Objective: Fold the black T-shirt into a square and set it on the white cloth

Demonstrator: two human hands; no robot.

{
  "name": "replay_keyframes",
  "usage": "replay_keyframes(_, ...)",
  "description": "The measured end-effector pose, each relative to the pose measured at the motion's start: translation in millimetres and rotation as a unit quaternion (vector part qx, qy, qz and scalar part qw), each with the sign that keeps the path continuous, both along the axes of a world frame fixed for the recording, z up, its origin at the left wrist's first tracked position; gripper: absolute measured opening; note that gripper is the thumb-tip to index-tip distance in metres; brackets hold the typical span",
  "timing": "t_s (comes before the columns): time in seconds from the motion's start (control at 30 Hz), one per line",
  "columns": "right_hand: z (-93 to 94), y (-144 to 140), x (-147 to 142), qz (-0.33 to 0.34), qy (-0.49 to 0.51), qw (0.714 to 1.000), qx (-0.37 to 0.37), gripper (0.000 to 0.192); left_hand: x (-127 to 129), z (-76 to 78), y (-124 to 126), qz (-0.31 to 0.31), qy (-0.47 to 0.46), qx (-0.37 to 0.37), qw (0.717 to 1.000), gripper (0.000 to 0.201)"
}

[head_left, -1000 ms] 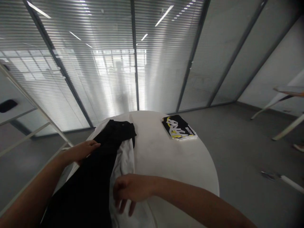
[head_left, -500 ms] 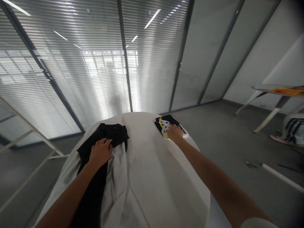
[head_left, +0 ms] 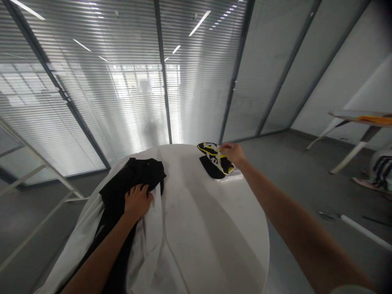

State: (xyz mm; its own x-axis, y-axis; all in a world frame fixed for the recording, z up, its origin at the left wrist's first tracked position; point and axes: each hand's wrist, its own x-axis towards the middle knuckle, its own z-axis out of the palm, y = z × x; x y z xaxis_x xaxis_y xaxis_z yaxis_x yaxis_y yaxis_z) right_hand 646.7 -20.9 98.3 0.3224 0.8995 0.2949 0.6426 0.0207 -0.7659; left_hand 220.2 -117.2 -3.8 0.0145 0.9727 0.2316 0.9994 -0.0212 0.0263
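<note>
**Both hands on cloth, right one lifting the printed piece**

I see my left hand (head_left: 137, 201) pressed on the black garment (head_left: 134, 177), fingers curled into the fabric near its far end, so it seems to have a loose grip on the cloth rather than lying flat. Under those fingers and toward me, the black garment runs along a white garment (head_left: 151, 241) that spreads out just beside my palm.

My right hand (head_left: 233, 154) reaches far across the round white table (head_left: 214, 228). Its fingers are pinched closed on the upper edge of the black, yellow and white printed garment (head_left: 214, 161), which is raised and folded over below the fingertips, its lower part touching the tabletop.

Well apart from both hands, on the right, stands another table (head_left: 358, 122).
</note>
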Motion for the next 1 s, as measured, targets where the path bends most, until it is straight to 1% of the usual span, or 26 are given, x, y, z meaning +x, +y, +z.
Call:
replay_keyframes(0.07, 18.7, -6.4, -8.8, 0.058, 0.092, 0.993, 0.042, 0.021, 6.6, 4.7, 2.5, 0.012, -0.017, 0.016, 1.0, 0.04)
replay_keyframes(0.13, 36.1, -16.7, -23.9, 0.122, 0.188, 0.972, 0.07, 0.023, 18.0, 13.3, 4.8, 0.006, -0.056, 0.049, 0.997, 0.034)
replay_keyframes(0.2, 51.2, -29.2, -42.8, 0.175, 0.287, 0.939, 0.08, 0.026, 35.0, 24.0, 6.8, -0.036, -0.119, 0.073, 0.99, 0.031)
replay_keyframes(0.27, 62.7, -42.0, -62.5, 0.21, 0.36, 0.906, 0.078, 0.029, 56.6, 33.4, 8.8, -0.104, -0.217, 0.055, 0.969, 0.032)
replay_keyframes(0.3, 66.6, -48.1, -71.9, 0.221, 0.384, 0.893, 0.076, 0.03, 68.2, 36.4, 9.8, -0.135, -0.286, 0.03, 0.948, 0.037)
replay_keyframes(0.33, 69.1, -53.6, -80.8, 0.227, 0.402, 0.884, 0.073, 0.03, 79.6, 38.1, 10.7, -0.16, -0.363, -0.001, 0.918, 0.044)
replay_keyframes(0.4, 70.2, -63.1, -96.2, 0.224, 0.428, 0.873, 0.068, 0.031, 99.1, 37.4, 12.1, -0.185, -0.509, -0.076, 0.837, 0.056)
replay_keyframes(0.43, 69.2, -67.1, -102.5, 0.221, 0.436, 0.87, 0.062, 0.031, 106.0, 35.9, 12.6, -0.183, -0.559, -0.109, 0.801, 0.058)
replay_keyframes(0.47, 67.6, -70.7, -107.8, 0.217, 0.438, 0.871, 0.056, 0.032, 110.7, 34.4, 13.0, -0.176, -0.59, -0.135, 0.777, 0.057)
replay_keyframes(0.5, 65.9, -73.9, -111.9, 0.213, 0.432, 0.875, 0.053, 0.032, 112.8, 33.7, 13.5, -0.17, -0.602, -0.15, 0.766, 0.053)
replay_keyframes(0.53, 64.5, -76.8, -114.8, 0.211, 0.418, 0.882, 0.054, 0.032, 112.4, 34.4, 14.0, -0.167, -0.602, -0.153, 0.765, 0.049)
replay_keyframes(0.57, 63.9, -79.4, -116.5, 0.209, 0.397, 0.892, 0.058, 0.032, 110.0, 37.3, 14.9, -0.166, -0.595, -0.146, 0.773, 0.043)
replay_keyframes(0.63, 65.9, -83.8, -116.7, 0.208, 0.347, 0.912, 0.07, 0.03, 100.6, 50.3, 18.0, -0.171, -0.561, -0.121, 0.801, 0.033)
replay_keyframes(0.7, 72.3, -87.0, -114.0, 0.207, 0.29, 0.93, 0.087, 0.028, 89.0, 72.1, 23.3, -0.172, -0.505, -0.103, 0.839, 0.028)
replay_keyframes(0.77, 81.8, -89.2, -110.0, 0.206, 0.222, 0.946, 0.113, 0.027, 78.8, 99.2, 30.5, -0.175, -0.445, -0.086, 0.874, 0.025)
replay_keyframes(0.83, 92.2, -91.7, -106.4, 0.206, 0.159, 0.955, 0.143, 0.025, 71.4, 127.1, 39.2, -0.163, -0.408, -0.042, 0.897, 0.023)
replay_keyframes(0.87, 97.2, -93.5, -105.2, 0.205, 0.134, 0.957, 0.152, 0.025, 68.7, 140.3, 43.7, -0.148, -0.404, -0.016, 0.903, 0.022)
replay_keyframes(0.9, 101.7, -95.8, -104.5, 0.205, 0.114, 0.959, 0.157, 0.024, 66.7, 152.5, 47.9, -0.126, -0.411, 0.011, 0.903, 0.021)
replay_keyframes(0.93, 105.6, -98.8, -104.4, 0.208, 0.097, 0.961, 0.155, 0.024, 65.3, 163.4, 51.6, -0.105, -0.429, 0.035, 0.897, 0.021)
replay_keyframes(1.0, 111.2, -107.0, -106.7, 0.226, 0.074, 0.962, 0.134, 0.024, 64.8, 179.9, 55.7, -0.073, -0.483, 0.066, 0.87, 0.021)
